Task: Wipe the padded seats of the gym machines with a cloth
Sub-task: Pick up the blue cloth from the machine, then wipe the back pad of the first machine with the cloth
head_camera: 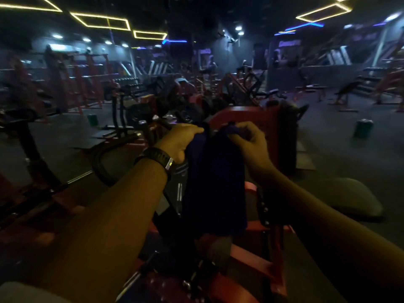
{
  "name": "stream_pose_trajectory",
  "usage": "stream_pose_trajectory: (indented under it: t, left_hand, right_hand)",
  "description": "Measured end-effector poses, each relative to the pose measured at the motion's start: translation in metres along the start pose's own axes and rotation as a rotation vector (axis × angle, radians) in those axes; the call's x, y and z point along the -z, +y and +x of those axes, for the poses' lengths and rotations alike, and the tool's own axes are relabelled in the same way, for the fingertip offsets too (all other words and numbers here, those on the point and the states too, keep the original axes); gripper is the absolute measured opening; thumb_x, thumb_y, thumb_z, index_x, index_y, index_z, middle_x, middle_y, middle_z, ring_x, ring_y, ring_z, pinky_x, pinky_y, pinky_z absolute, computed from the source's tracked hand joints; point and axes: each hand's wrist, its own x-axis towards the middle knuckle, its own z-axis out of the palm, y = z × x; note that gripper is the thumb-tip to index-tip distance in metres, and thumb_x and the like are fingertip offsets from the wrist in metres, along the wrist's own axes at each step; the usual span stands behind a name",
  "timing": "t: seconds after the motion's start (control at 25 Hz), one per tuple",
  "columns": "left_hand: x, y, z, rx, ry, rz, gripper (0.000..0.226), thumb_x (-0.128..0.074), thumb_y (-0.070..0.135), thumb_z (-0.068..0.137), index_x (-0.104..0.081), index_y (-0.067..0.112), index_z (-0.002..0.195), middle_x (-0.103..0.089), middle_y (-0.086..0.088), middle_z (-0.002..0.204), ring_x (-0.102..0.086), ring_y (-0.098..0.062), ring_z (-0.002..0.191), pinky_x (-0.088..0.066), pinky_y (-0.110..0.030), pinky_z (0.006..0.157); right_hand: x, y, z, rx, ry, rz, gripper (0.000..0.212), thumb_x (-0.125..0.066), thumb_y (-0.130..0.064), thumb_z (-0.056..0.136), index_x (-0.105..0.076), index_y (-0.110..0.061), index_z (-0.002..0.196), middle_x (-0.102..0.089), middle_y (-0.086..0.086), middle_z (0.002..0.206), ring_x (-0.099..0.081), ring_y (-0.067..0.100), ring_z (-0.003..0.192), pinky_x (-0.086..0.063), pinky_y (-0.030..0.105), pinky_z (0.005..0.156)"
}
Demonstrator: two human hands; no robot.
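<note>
The cloth [215, 182], dark blue, hung at the middle of the view, held up by its top edge over the red machine frame [258, 254]. The left hand [181, 142], a black watch [159, 159] on its wrist, gripped the corner at eleven o'clock of the cloth. The right hand [249, 139] pinched the corner at one o'clock, fingers curled round bunched fabric. Both hands were clamped on the cloth and neither touched a pad.

The step in hand looked like shaking out or folding the cloth before a wipe. It would go best if the cloth were folded to a flat face with no loose tail to snag on the frame, then laid fully on the pad and drawn across in overlapping strokes, edges included.

The nearest padded seat [341, 195], grey, lay at three o'clock from the cloth, near but apart from it, and looked not yet wiped.

Two green cylinders stood on the floor, well apart. One [93, 120] was at ten o'clock and the other [363, 127] at two o'clock. The light was too dim to tell whether they were bins or cans, and nothing of their contents showed.
</note>
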Motion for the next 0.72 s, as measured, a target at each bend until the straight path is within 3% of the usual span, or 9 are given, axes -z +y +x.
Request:
stream_pose_trajectory:
  t: [0.2, 0.32, 0.4, 0.44, 0.48, 0.6, 0.72]
  left_hand:
    - [-0.106, -0.001, -0.052, 0.047, -0.206, 0.044, 0.017, -0.055, 0.005, 0.099, -0.068, 0.001, 0.089, -0.07, -0.013, 0.081, -0.066, -0.025, 0.072, -0.055, -0.034, 0.07]
    - [-0.158, 0.003, -0.075, -0.025, -0.208, 0.101, 0.015, -0.053, 0.0, 0.1, -0.065, 0.006, 0.108, -0.065, -0.018, 0.105, -0.062, -0.029, 0.093, -0.054, -0.04, 0.082]
    - [-0.185, 0.006, -0.091, -0.065, -0.161, 0.206, 0.02, -0.052, 0.0, 0.1, -0.058, 0.019, 0.097, -0.06, -0.013, 0.102, -0.057, -0.025, 0.091, -0.05, -0.036, 0.074]
    - [-0.203, 0.007, -0.1, -0.08, -0.18, 0.245, 0.024, -0.05, -0.001, 0.1, -0.058, 0.02, 0.092, -0.059, -0.01, 0.096, -0.055, -0.022, 0.084, -0.047, -0.032, 0.068]
    - [-0.219, 0.008, -0.111, -0.088, -0.218, 0.261, 0.025, -0.049, -0.002, 0.1, -0.06, 0.018, 0.09, -0.061, -0.008, 0.09, -0.055, -0.02, 0.079, -0.047, -0.029, 0.064]
    - [-0.272, 0.01, -0.15, -0.01, -0.351, 0.122, 0.017, -0.052, 0.011, 0.1, -0.068, 0.007, 0.096, -0.07, -0.009, 0.088, -0.066, -0.021, 0.077, -0.055, -0.028, 0.063]
    - [-0.309, 0.008, -0.187, 0.023, -0.4, 0.055, 0.027, -0.068, 0.036, 0.087, -0.072, 0.013, 0.1, -0.072, -0.006, 0.096, -0.069, -0.021, 0.086, -0.057, -0.033, 0.076]
  right_hand:
    - [0.069, -0.033, -0.065, 0.066, 0.057, -0.063, 0.011, -0.069, -0.007, 0.092, -0.061, -0.011, 0.087, -0.064, 0.006, 0.083, -0.061, 0.016, 0.079, -0.05, 0.035, 0.07]
    - [0.116, -0.056, -0.091, -0.006, 0.268, -0.008, 0.011, -0.064, -0.015, 0.095, -0.059, -0.018, 0.085, -0.061, 0.004, 0.083, -0.058, 0.017, 0.079, -0.05, 0.039, 0.071]
    - [0.153, -0.072, -0.102, -0.115, 0.469, 0.065, 0.014, -0.059, -0.022, 0.097, -0.062, -0.011, 0.088, -0.061, 0.005, 0.084, -0.058, 0.018, 0.078, -0.049, 0.042, 0.073]
    - [0.174, -0.079, -0.108, -0.136, 0.488, 0.079, 0.02, -0.058, -0.025, 0.098, -0.064, -0.006, 0.091, -0.063, 0.006, 0.084, -0.059, 0.019, 0.079, -0.05, 0.041, 0.073]
    - [0.192, -0.083, -0.113, -0.124, 0.42, 0.059, 0.025, -0.059, -0.026, 0.098, -0.066, -0.002, 0.096, -0.066, 0.007, 0.087, -0.062, 0.02, 0.08, -0.052, 0.041, 0.074]
    - [0.234, -0.09, -0.138, -0.024, -0.009, -0.173, 0.023, -0.065, -0.028, 0.096, -0.069, -0.007, 0.105, -0.061, 0.01, 0.107, -0.062, 0.015, 0.1, -0.054, 0.031, 0.088]
    - [0.287, -0.099, -0.156, 0.062, -0.193, -0.259, 0.023, -0.069, -0.032, 0.089, -0.07, -0.009, 0.088, -0.052, 0.005, 0.103, -0.054, 0.013, 0.103, -0.046, 0.025, 0.092]
